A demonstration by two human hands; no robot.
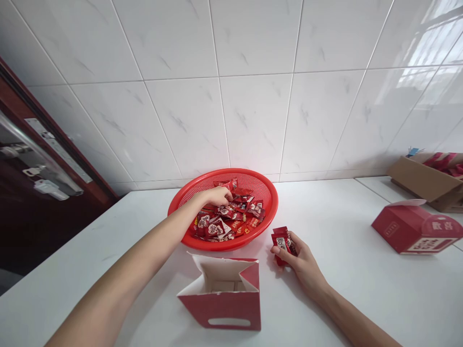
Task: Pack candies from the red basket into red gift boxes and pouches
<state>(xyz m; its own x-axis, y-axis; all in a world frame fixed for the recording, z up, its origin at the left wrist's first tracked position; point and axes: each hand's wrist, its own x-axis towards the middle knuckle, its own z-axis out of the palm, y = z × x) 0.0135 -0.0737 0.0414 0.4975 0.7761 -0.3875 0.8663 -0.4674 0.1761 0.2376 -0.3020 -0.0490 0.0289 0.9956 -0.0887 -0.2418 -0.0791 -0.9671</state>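
Observation:
A round red plastic basket (274,202) stands against the wall with many small red packets (217,228) in it. My left hand (219,195) reaches into the basket, its fingers closed at a red packet near the back. Right of the basket, my right hand (297,258) pinches a few dark red packets (281,241) just above the counter. Between my forearms stands a red paper box (227,308) with its top open and its white inside showing; neither hand touches it.
On the right lies a closed red box (405,226) on the white counter (325,207). Behind it a cardboard carton (423,178) holds red items. A tiled wall (253,120) runs along the back, and a dark red door (21,193) with keys is at the left.

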